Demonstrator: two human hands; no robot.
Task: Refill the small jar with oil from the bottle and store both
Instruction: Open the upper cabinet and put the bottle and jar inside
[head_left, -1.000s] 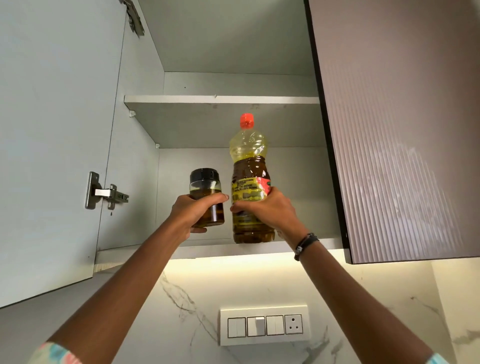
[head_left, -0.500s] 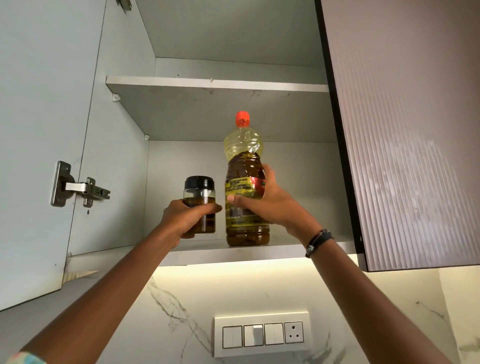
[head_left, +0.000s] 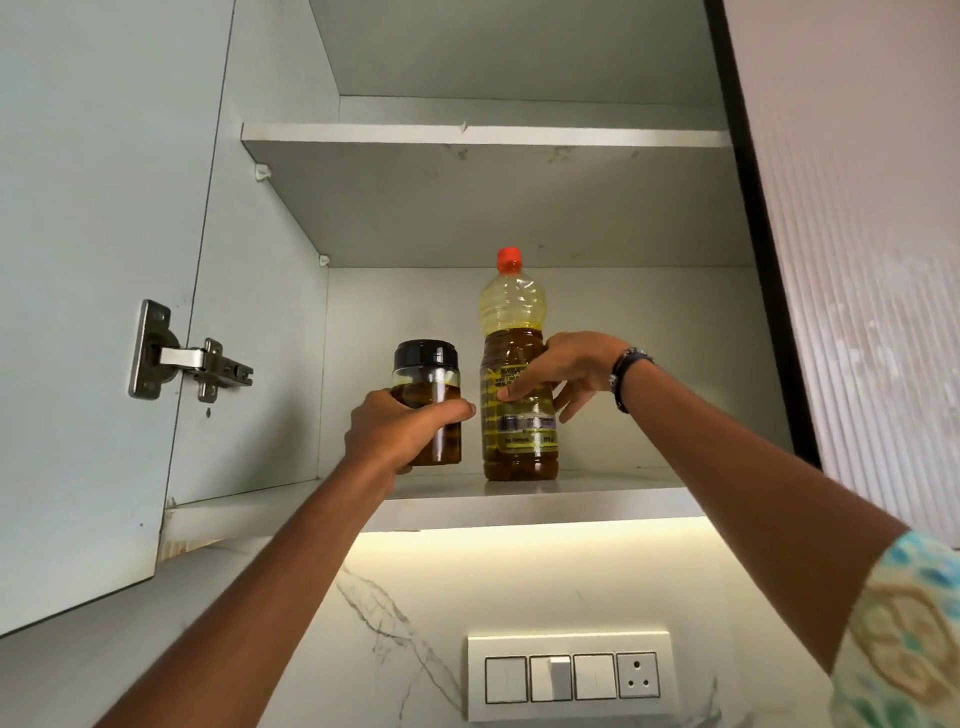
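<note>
Here, the left hand (head_left: 402, 434) grips the jar (head_left: 427, 402) on the cabinet shelf (head_left: 597, 501); right hand (head_left: 558, 371), fingers loosening, touches the bottle (head_left: 517, 364) at its three o'clock. A careless withdrawal could topple either.

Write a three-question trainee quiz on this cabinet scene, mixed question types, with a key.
1. True or false: the oil bottle stands on the upper shelf.
2. Multiple choice: the left hand grips which thing? A) the small jar B) the hinge C) the switch panel
3. Fill in: the bottle's cap is coloured ____.

Key
1. False: it stands on the lower shelf, right of the jar, with the right hand resting on its label.
2. A
3. Red
</note>
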